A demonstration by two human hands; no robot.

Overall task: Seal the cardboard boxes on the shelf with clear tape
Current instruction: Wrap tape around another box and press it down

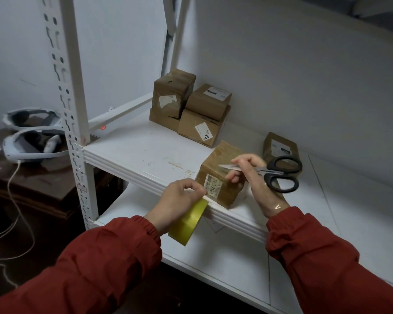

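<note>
at the front edge of the white shelf (145, 155) sits the small box (216, 168) being sealed, tilted so one corner points at the person and its printed label faces the left hand (179, 198). that hand's grip is curled round the tape roll (188, 223), which hangs just below the shelf lip, with the fingertips close against the labelled face of the box. whether a free strip of tape runs from the roll onto the cardboard cannot be told; clear film barely shows here.

the right hand (247, 175) rests over the top of the box, and its grip pinches the scissors (279, 173) near the pivot, with the black loops out to the right and the blade tip poking left past the fingers. the blades look closed.

the step in hand seems to be cutting the tape. to do it well, the left hand should keep the strip taut and low against the box, so the cut end does not curl back on itself. the right hand would need to shift its hold to the loops before it can cut, then snip close to the roll and rub the tail flat over the edge. the box sits near the shelf lip, so a hard pull could drag it off.

the box is brown, scuffed and glossy across the top, likely from tape already on it. three more stacked boxes (191, 109) stand at the back, and another box (279, 146) lies behind the scissors.
</note>
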